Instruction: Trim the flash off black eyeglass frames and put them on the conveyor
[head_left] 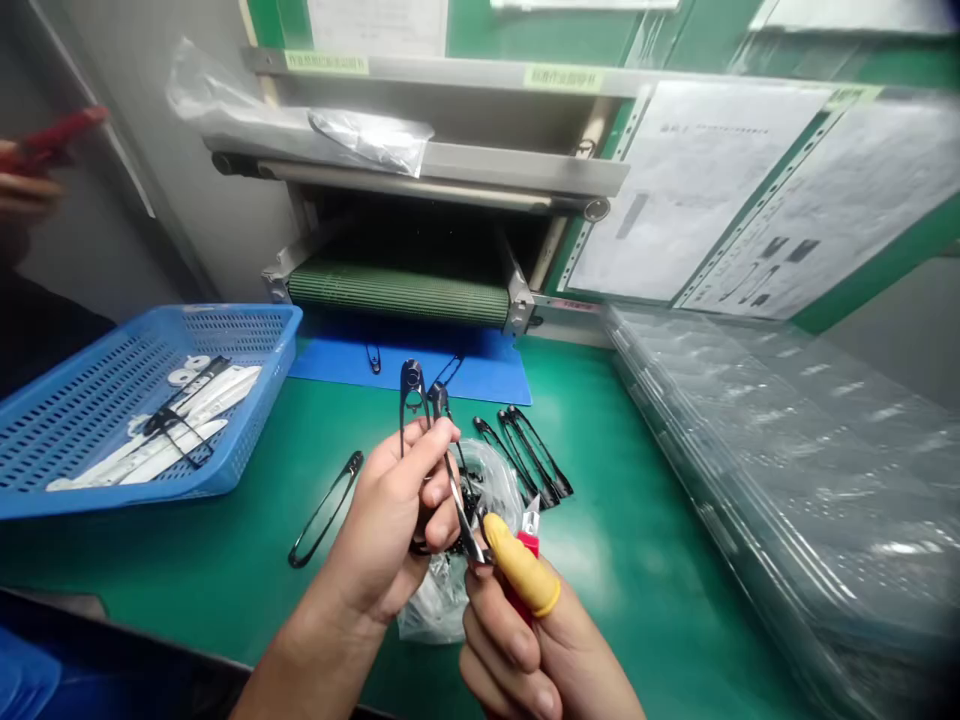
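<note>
Through the head camera I see my left hand (382,525) closed around a black looped metal tool (414,400), its steel tip (465,530) angled down toward my right hand (517,640). That hand grips a small red-handled cutter (527,543), mostly hidden behind a yellow finger cot (521,565), which sits just beside the steel. Under both hands, a crumpled clear plastic bag (439,610) holds dark pieces I can't make out. Nearby on the green desk (637,570), more black looped pieces (529,455) lie to the far right of the bag, and a single one (326,510) lies to the left. Farther off are a blue mat (480,375) and a green mesh conveyor belt (397,295). A blue perforated basket (225,320) at left holds white strips (150,445). Blurred clear plastic trays (787,480) run off the right edge. At far left, a co-worker's hand (26,190), cut off by the frame, holds something red.
</note>
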